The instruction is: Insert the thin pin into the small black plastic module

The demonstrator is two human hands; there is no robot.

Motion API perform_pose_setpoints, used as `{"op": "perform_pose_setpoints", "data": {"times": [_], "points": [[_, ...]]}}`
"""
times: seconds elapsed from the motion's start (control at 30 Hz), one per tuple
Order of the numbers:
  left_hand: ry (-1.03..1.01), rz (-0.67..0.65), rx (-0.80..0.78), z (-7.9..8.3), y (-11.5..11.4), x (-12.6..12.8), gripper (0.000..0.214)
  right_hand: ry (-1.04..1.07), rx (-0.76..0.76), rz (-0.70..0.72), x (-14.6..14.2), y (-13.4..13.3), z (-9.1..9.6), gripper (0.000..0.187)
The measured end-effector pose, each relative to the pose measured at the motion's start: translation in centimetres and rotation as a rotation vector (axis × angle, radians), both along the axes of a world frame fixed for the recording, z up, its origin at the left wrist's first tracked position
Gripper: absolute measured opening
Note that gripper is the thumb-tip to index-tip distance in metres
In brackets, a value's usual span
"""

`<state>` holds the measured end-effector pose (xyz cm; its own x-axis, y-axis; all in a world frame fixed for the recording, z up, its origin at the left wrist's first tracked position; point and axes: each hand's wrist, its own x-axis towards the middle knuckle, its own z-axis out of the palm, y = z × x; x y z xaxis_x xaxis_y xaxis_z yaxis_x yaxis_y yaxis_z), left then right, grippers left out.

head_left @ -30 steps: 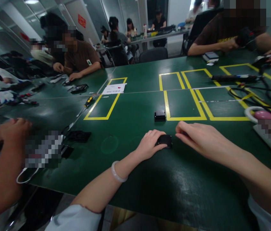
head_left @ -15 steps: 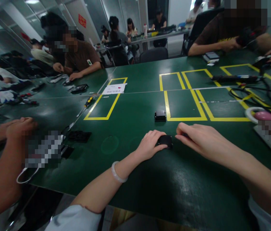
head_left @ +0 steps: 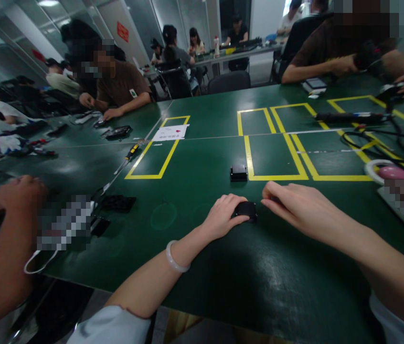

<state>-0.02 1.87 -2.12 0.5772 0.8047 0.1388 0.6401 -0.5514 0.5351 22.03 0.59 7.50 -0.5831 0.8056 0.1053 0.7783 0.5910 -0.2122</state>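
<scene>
A small flat black device [head_left: 247,210] lies on the green table [head_left: 205,162] just in front of me. My left hand [head_left: 222,215] rests on its left side, fingers curled round its edge. My right hand [head_left: 300,205] lies on the table just right of it, fingers drawn together at their tips; whether they hold anything is hidden. A second small black box [head_left: 238,172] sits farther back, beside a yellow taped rectangle [head_left: 275,157]. A pale bangle circles my left wrist.
Another person's arm [head_left: 5,229] and black parts [head_left: 118,203] lie at the left. A yellow-handled screwdriver [head_left: 130,153], a white paper [head_left: 171,132], cables [head_left: 384,138] and a pink-and-white object [head_left: 384,170] are on the table. Several people sit around it.
My hands and the black device have stayed put. The other person's hand at the left shifted slightly.
</scene>
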Motion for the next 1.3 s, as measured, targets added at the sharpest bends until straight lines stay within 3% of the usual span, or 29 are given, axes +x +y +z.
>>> {"op": "perform_pose_setpoints", "data": {"times": [0.17, 0.37, 0.6, 0.93, 1.3], "points": [[-0.005, -0.012, 0.009, 0.08, -0.03, -0.01, 0.036, 0.058, -0.022, 0.043, 0.07, -0.15, 0.28, 0.005], [-0.003, -0.006, 0.023, -0.10, 0.02, 0.01, 0.037, -0.016, 0.022, -0.033, -0.12, -0.03, -0.29, 0.021], [-0.002, -0.005, 0.023, -0.07, 0.05, -0.01, 0.036, 0.045, -0.050, 0.064, 0.11, -0.11, 0.07, 0.011], [-0.002, -0.009, 0.015, 0.17, -0.09, -0.04, 0.036, -0.063, 0.048, -0.066, -0.36, -0.03, -0.47, 0.024], [0.002, -0.010, 0.027, -0.06, -0.05, -0.05, 0.036, 0.042, -0.050, 0.054, -0.03, -0.21, -0.15, 0.009]]}}
